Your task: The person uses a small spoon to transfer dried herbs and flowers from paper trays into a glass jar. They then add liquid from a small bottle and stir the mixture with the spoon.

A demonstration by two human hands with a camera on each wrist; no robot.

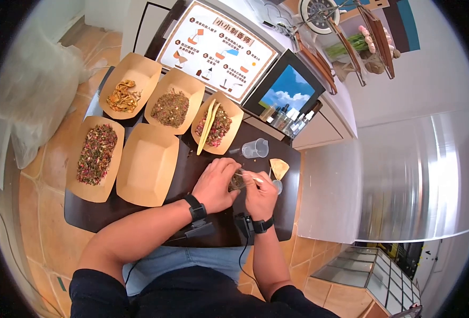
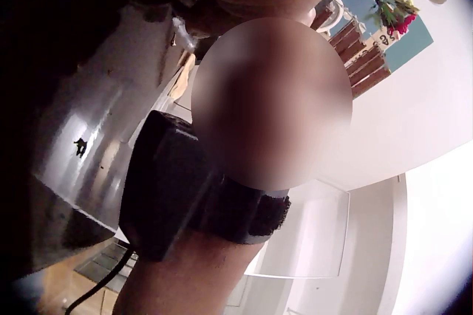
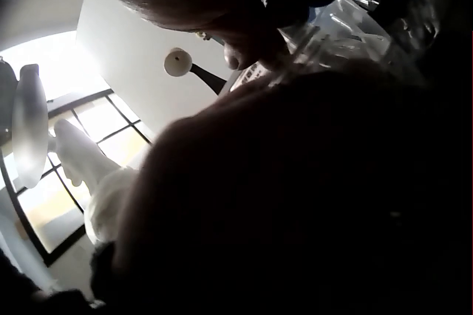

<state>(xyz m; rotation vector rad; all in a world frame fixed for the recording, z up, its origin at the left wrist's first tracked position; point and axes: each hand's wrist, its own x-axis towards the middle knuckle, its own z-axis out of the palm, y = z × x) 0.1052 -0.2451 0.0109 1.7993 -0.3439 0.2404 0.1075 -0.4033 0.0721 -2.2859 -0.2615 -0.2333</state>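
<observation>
At the front of the dark table, my left hand (image 1: 213,183) grips a small clear jar (image 1: 236,182) with brown bits inside. My right hand (image 1: 261,197) pinches a thin, pale-handled stick (image 1: 257,179), its tip at the jar's mouth; the tip itself is too small to make out. Just beyond the hands is a clear plastic cup (image 1: 255,149). A tan folded paper cone (image 1: 279,168) lies to the right, with a small clear round piece (image 1: 278,186) beside my right hand. Both wrist views are dark or blurred around the fingers.
Paper trays hold dried orange peel (image 1: 124,96), brown herbs (image 1: 170,108) and dried rosebuds (image 1: 96,155). Wooden tongs (image 1: 207,128) lie across another rosebud tray. One paper tray (image 1: 147,164) has a bare bottom. Behind stand an instruction board (image 1: 216,47) and small bottles (image 1: 290,121).
</observation>
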